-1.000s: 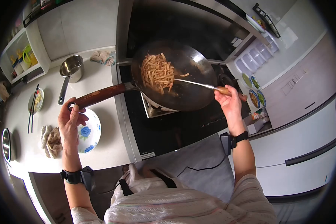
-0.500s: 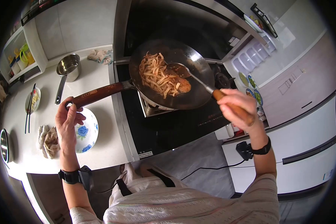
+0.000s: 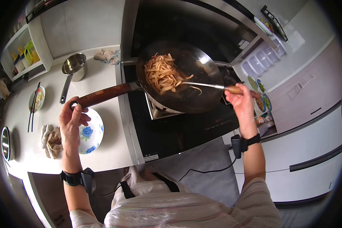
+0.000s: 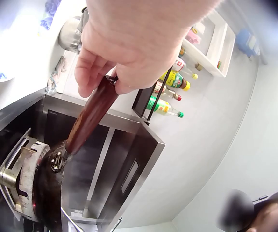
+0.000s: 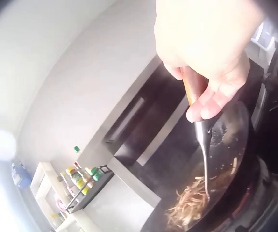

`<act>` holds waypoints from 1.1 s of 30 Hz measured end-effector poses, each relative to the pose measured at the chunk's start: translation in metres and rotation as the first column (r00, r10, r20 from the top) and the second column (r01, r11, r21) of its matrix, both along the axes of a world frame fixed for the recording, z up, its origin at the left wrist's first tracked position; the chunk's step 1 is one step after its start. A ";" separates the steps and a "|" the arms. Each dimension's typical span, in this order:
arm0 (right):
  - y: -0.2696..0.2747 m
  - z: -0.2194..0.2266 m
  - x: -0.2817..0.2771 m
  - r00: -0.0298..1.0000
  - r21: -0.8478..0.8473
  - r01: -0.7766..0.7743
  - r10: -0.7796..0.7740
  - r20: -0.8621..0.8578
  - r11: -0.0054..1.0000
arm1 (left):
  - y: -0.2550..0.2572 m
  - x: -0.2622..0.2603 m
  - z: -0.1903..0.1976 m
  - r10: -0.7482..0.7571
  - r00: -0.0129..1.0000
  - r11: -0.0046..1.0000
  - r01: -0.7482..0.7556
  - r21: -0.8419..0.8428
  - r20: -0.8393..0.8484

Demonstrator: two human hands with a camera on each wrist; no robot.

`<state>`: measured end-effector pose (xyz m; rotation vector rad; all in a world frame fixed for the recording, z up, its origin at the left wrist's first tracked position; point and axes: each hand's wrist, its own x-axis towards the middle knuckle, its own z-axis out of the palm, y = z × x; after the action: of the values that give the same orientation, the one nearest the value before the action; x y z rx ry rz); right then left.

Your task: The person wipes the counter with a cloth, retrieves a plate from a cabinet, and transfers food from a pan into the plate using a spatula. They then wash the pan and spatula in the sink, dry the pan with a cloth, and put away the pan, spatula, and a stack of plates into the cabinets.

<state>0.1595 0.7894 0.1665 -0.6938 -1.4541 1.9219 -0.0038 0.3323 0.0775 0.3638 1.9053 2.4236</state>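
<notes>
My left hand [image 3: 70, 123] grips the end of the brown wooden handle [image 3: 104, 95] of a dark wok [image 3: 205, 89]. The wok sits tilted over the burner, and the handle's hanging hole shows by my thumb. Brown, noodle-like strips of food [image 3: 161, 74] are heaped on the wok's left side. My right hand [image 3: 244, 108] holds the wooden handle [image 5: 193, 86] of a metal spatula, fingers near the ferrule. The thin steel shank [image 5: 205, 157] reaches down to the strips, where the spatula's head is hidden among them.
Left of the stove, a blue-flowered white plate [image 3: 97, 131], a saucepan [image 3: 76, 67], a bowl with chopsticks [image 3: 40, 100] and crumpled cloths [image 3: 53, 140] lie on the counter. Small dishes of ingredients [image 3: 263, 100] and clear containers [image 3: 262, 59] stand to the right.
The spatula swung toward me with its rounded head exposed, then went back to the strips as my right hand moved forward. The strips spread, then gathered left. My left hand keeps its hold.
</notes>
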 end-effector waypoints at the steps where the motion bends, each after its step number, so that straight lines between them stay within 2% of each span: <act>1: -0.003 0.012 0.001 1.000 0.093 -0.017 0.019 -0.015 0.996 | -0.001 0.001 0.000 -0.004 1.000 1.000 0.004 -0.006 0.003; 3: -0.020 0.040 0.004 0.998 0.349 -0.037 0.052 -0.033 0.937 | 0.001 0.001 0.000 -0.002 1.000 1.000 0.002 -0.002 -0.003; 4: -0.027 0.050 0.004 0.997 0.420 -0.074 0.083 -0.002 0.904 | 0.002 0.001 0.000 -0.006 1.000 1.000 0.006 0.002 -0.003; 5: -0.031 0.053 0.003 0.997 0.424 -0.074 0.083 -0.003 0.903 | 0.002 0.001 0.001 -0.002 1.000 1.000 0.002 -0.003 0.000; 7: -0.037 0.056 0.000 0.985 0.643 -0.161 0.163 0.058 0.749 | 0.001 0.001 0.000 0.009 1.000 1.000 -0.009 -0.007 0.005; 8: -0.041 0.060 0.000 0.972 0.684 -0.218 0.221 0.084 0.697 | 0.001 0.001 0.000 0.009 1.000 1.000 -0.009 -0.001 0.007; 9: -0.041 0.059 -0.003 0.971 0.684 -0.219 0.222 0.085 0.696 | 0.001 0.001 -0.001 0.007 1.000 1.000 -0.007 0.005 0.008; 11: -0.037 0.059 -0.015 0.961 0.760 -0.247 0.250 0.114 0.601 | 0.001 0.000 -0.002 0.003 1.000 1.000 -0.003 0.007 0.003; 13: -0.032 0.053 -0.033 0.952 0.754 -0.266 0.285 0.109 0.600 | 0.000 0.000 -0.002 -0.001 1.000 1.000 0.001 0.005 -0.004; 15: -0.033 0.045 -0.051 0.917 0.732 -0.339 0.382 0.116 0.591 | 0.000 0.000 -0.001 -0.005 1.000 1.000 0.005 -0.005 0.004; 17: -0.040 0.051 -0.049 0.909 0.683 -0.372 0.396 0.130 0.628 | 0.000 0.000 -0.002 -0.002 1.000 1.000 0.002 -0.005 0.001; 19: -0.046 0.064 -0.041 0.836 0.830 -0.482 0.432 0.338 0.283 | 0.000 0.001 -0.003 0.001 1.000 1.000 -0.001 0.000 0.002; 20: -0.054 0.076 -0.034 0.843 0.869 -0.456 0.407 0.353 0.191 | 0.000 0.001 -0.003 -0.005 1.000 1.000 0.005 0.002 -0.003; 21: -0.061 0.090 -0.025 0.841 0.869 -0.457 0.409 0.354 0.189 | 0.000 0.000 -0.003 -0.009 1.000 1.000 0.009 0.004 -0.010; 23: -0.073 0.119 -0.004 0.833 0.897 -0.442 0.368 0.413 -0.006 | 0.000 0.001 -0.002 -0.002 1.000 1.000 0.002 0.007 -0.003; 25: -0.080 0.132 0.016 0.793 0.861 -0.504 0.430 0.431 0.068 | 0.001 0.001 -0.002 -0.002 1.000 1.000 0.002 0.013 0.002; 26: -0.080 0.127 0.019 0.781 0.850 -0.522 0.440 0.444 0.070 | 0.001 0.001 -0.002 0.000 1.000 1.000 0.000 0.023 0.005; 27: -0.085 0.123 0.017 0.783 0.851 -0.524 0.390 0.484 -0.004 | 0.001 0.001 -0.003 0.001 1.000 0.999 -0.001 0.033 0.007; 29: -0.081 0.102 0.003 0.846 0.902 -0.430 0.337 0.413 -0.026 | 0.001 0.001 -0.004 -0.006 1.000 1.000 0.006 0.027 0.003; 30: -0.070 0.093 -0.001 0.871 0.894 -0.434 0.302 0.386 0.109 | 0.001 0.000 -0.004 -0.006 1.000 1.000 0.006 0.019 -0.001; 31: -0.057 0.085 -0.007 0.899 0.915 -0.382 0.283 0.334 0.131 | 0.000 -0.001 -0.003 -0.008 1.000 1.000 0.008 0.015 -0.005; 33: -0.050 0.082 -0.011 0.912 0.829 -0.395 0.277 0.302 0.396 | 0.001 0.001 -0.003 0.005 1.000 1.000 -0.005 0.012 0.009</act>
<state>0.1490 0.7391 0.2482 0.0256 -2.5015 1.0342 -0.0031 0.3332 0.0742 0.3481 1.8917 2.4363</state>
